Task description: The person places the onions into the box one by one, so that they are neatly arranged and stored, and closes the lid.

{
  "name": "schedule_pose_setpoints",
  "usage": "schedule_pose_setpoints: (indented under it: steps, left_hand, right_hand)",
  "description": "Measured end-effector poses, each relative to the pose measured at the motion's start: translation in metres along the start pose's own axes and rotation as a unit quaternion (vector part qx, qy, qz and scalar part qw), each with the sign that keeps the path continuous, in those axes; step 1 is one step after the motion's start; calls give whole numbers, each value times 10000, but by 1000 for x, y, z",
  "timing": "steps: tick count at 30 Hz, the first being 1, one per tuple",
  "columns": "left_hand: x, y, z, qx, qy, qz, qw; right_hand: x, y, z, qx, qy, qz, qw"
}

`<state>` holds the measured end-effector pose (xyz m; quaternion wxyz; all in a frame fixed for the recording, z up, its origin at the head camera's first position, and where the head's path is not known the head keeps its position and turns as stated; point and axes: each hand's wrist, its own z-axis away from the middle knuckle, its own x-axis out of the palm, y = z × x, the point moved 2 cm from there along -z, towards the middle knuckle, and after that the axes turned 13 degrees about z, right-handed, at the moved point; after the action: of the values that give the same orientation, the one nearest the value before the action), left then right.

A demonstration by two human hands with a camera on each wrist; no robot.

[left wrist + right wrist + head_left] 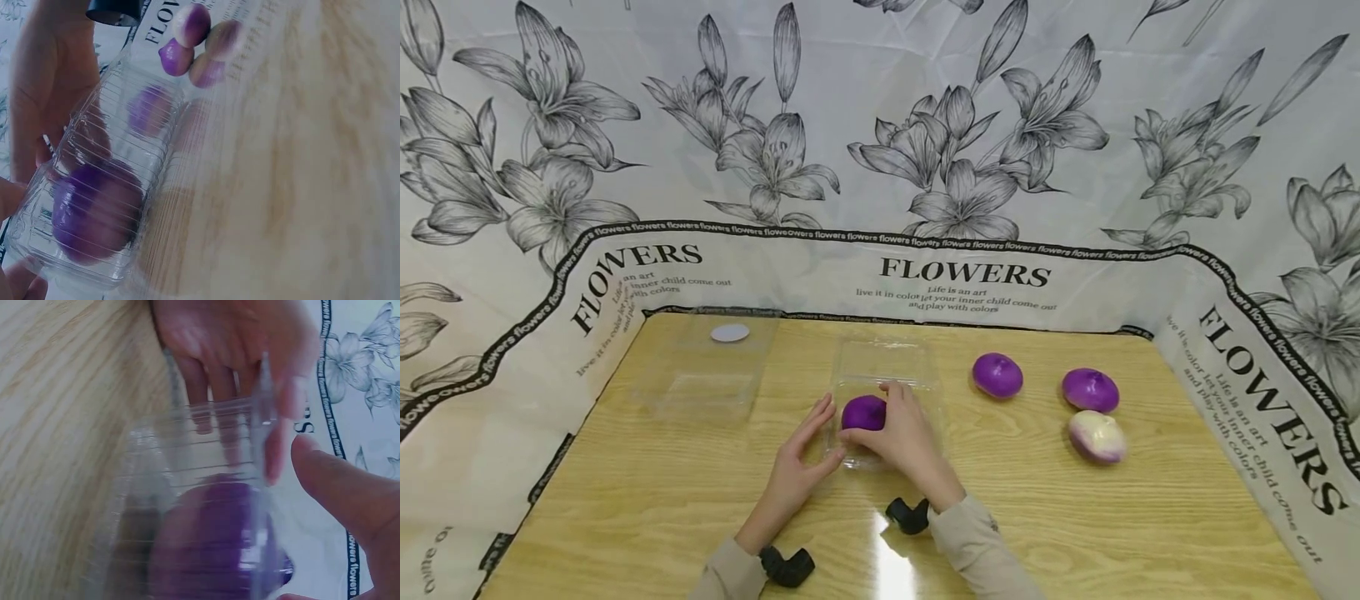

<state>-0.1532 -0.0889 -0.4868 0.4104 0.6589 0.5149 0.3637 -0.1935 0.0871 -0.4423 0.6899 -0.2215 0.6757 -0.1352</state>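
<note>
A glossy purple onion (863,412) lies in a clear ribbed plastic box (859,461), whose lid is folded back. Over the onion is my right hand (906,433). From the right wrist, its thumb (344,487) looks straight and apart from the onion (212,537); the fingers are mostly cut off there. My left hand (797,467) is at the box's left side, fingers extended and thumb near the front edge. Through the ribbed wall in the left wrist view, the onion (97,212) sits at the box's near end.
Two purple onions (997,375) (1090,390) and a cream-and-purple one (1097,437) lie to the right. Another clear plastic box (707,392) with a white oval label (730,333) stands at the left. Flower-printed cloth borders the wooden table (625,500).
</note>
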Motion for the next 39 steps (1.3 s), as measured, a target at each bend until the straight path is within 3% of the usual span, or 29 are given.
schedule_pose_setpoints:
  steps: [7, 17, 25, 31, 35, 39]
  left_hand:
    - [1, 0, 1, -18, -13, -6, 10000]
    - [1, -1, 0, -45, 51, 21, 10000]
    - [2, -2, -1, -127, 59, 81, 9999]
    - [1, -3, -1, -81, 67, 84, 9999]
    - [2, -3, 0, -82, 85, 83, 9999]
    - [3, -3, 0, -96, 91, 74, 9999]
  right_hand:
    - [-20, 3, 4, -1, -3, -424, 9991]
    - [-50, 32, 2, -306, 532, -1381, 9885]
    - [-73, 68, -1, -583, 1357, -2437, 9585]
    - [-72, 110, -13, -794, 2052, -3213, 9211]
    - [-70, 134, -17, -580, 2415, -3542, 9016]
    - [-69, 153, -17, -131, 2436, -3658, 8981]
